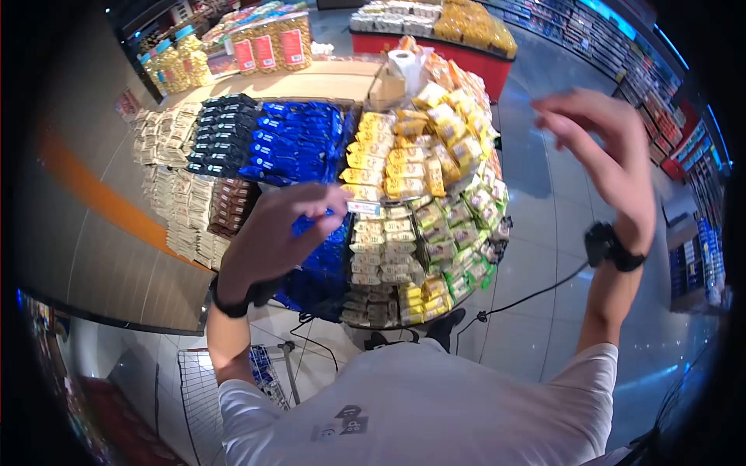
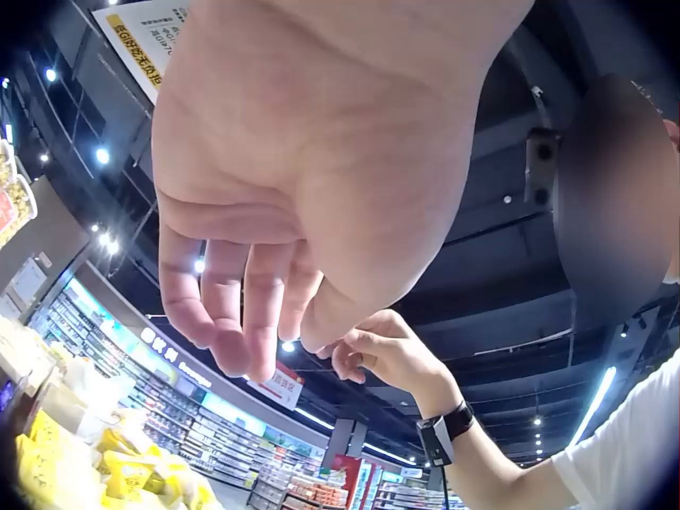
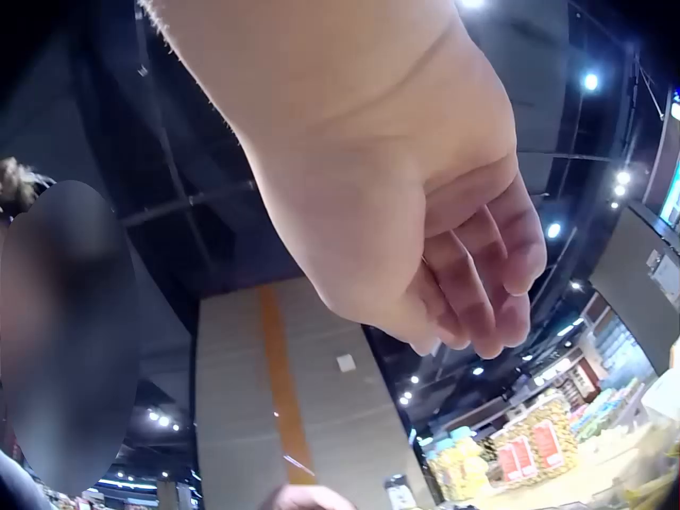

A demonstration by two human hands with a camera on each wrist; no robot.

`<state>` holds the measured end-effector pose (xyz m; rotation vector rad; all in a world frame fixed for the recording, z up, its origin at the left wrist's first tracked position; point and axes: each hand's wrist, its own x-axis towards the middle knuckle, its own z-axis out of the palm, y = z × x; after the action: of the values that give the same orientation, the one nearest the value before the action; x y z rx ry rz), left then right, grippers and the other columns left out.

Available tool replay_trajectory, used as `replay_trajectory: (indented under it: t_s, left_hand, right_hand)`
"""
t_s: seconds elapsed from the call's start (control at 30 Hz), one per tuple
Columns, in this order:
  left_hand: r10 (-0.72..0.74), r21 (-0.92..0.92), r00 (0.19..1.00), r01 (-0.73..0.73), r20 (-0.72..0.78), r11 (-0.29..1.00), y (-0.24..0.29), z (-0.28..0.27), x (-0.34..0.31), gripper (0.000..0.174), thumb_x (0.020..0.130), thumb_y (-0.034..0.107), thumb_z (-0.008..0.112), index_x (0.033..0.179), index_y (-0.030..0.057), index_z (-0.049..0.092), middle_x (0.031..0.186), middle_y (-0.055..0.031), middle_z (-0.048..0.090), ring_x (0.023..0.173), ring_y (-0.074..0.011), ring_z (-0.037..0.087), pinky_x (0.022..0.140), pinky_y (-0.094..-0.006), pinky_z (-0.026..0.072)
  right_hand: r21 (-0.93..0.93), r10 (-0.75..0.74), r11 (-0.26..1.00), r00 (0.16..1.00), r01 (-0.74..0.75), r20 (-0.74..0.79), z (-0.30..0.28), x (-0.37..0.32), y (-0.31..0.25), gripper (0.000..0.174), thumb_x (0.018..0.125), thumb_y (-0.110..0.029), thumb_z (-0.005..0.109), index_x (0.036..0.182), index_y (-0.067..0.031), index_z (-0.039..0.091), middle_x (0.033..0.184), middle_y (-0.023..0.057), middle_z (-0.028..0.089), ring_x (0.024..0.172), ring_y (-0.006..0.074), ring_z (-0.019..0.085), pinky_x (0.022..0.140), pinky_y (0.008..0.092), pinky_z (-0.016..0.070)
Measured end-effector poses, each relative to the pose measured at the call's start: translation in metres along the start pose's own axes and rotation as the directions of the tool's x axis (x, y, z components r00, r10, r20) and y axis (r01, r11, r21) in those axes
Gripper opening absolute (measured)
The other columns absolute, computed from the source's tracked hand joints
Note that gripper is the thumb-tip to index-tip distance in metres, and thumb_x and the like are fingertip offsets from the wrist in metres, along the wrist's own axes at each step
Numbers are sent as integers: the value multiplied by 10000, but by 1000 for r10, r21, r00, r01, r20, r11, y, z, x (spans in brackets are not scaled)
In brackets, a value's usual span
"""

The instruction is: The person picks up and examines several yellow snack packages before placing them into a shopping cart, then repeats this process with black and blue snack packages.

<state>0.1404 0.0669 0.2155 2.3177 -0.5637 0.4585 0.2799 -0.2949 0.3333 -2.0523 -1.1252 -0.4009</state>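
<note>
My left hand (image 1: 284, 233) is raised over blue packets (image 1: 299, 140) on the left of a snack display, holding nothing, its fingers loosely bent. To the right, above the floor beyond the display, hangs my right hand (image 1: 614, 159), also without anything in it. Both wrist views show bare palms with relaxed fingers. Between the hands lie yellow packets (image 1: 404, 163), pale packets (image 1: 381, 245) and green packets (image 1: 458, 225) in rows. Black packets (image 1: 221, 132) and cream packets (image 1: 167, 140) fill the far left. A small price label (image 1: 363, 207) sits near the left fingertips.
A wire shopping cart (image 1: 203, 388) stands behind the left arm, and a black cable (image 1: 536, 295) runs by the right arm. At the back are large snack bags (image 1: 272, 46), a white roll (image 1: 402, 64) and a red-sided stand (image 1: 486, 76). A brown panel (image 1: 101, 225) borders the left.
</note>
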Motion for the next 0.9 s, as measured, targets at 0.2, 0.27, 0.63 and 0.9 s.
replay_trajectory:
  t_s: [0.2, 0.27, 0.63, 0.9]
  left_hand:
    - [-252, -178, 961, 268, 112, 947, 11, 37, -93, 325, 857, -44, 731, 1174, 26, 708, 996, -103, 751, 814, -185, 735, 753, -313, 576]
    - [-331, -244, 938, 346, 103, 906, 6, 65, -114, 312, 868, -44, 721, 1173, 19, 701, 993, -101, 753, 838, -180, 734, 763, -308, 573]
    - [-568, -335, 712, 698, 412, 633, 1, 273, -188, 267, 959, 120, 690, 1192, -9, 673, 900, -110, 737, 743, -162, 685, 696, -314, 555]
    - [-682, -240, 598, 798, 421, 552, 38, 332, -160, 280, 935, 144, 703, 1172, -2, 678, 897, -119, 726, 715, -193, 676, 689, -327, 551]
  right_hand:
    - [150, 240, 949, 945, -277, 223, -3, -139, 0, 243, 906, -168, 734, 1078, 1, 764, 905, 121, 757, 767, 163, 704, 636, 278, 518]
    - [96, 460, 857, 836, -506, 299, 27, -186, 17, 273, 912, -174, 737, 1125, -4, 749, 935, 123, 763, 766, 178, 709, 644, 287, 535]
    - [-308, 797, 408, 171, -859, 579, 213, -413, 159, 533, 902, -382, 747, 1279, -12, 682, 1082, 163, 760, 977, 291, 734, 876, 393, 563]
    - [17, 740, 581, 536, -814, 406, 241, -375, 236, 337, 880, -232, 715, 1122, 2, 701, 1002, 213, 739, 959, 375, 715, 842, 432, 567]
